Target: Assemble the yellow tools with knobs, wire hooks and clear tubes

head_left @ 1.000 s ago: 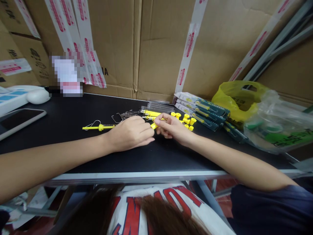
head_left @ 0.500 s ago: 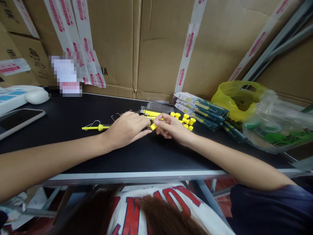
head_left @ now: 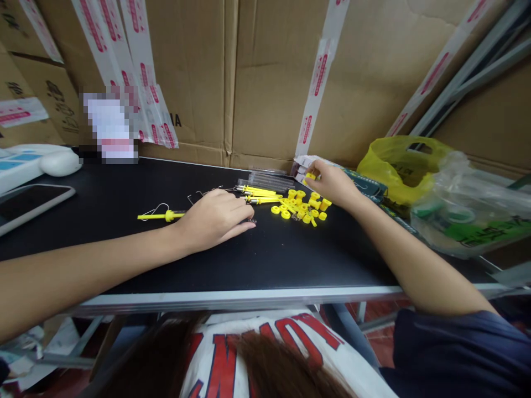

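My left hand (head_left: 215,218) rests on the black table (head_left: 124,249), fingers curled over small parts by a little metal spring (head_left: 251,221); what it grips is hidden. My right hand (head_left: 332,182) is raised at the back right, pinching a small yellow cap (head_left: 310,176) above the packaged tools (head_left: 365,188). Between the hands lie several yellow caps (head_left: 301,207) and yellow rods (head_left: 259,193). An assembled yellow tool with a wire hook (head_left: 160,215) lies left of my left hand.
Cardboard boxes (head_left: 249,77) wall the back of the table. A yellow bag (head_left: 398,166) and a clear plastic bag (head_left: 464,210) sit at right. A phone (head_left: 29,202) and a white device (head_left: 37,163) lie at far left. Wire hooks (head_left: 203,194) lie behind my left hand.
My right hand left the spot next to my left hand and moved back right, now pinching a yellow cap. The pile of yellow caps is uncovered. My left hand stayed put.
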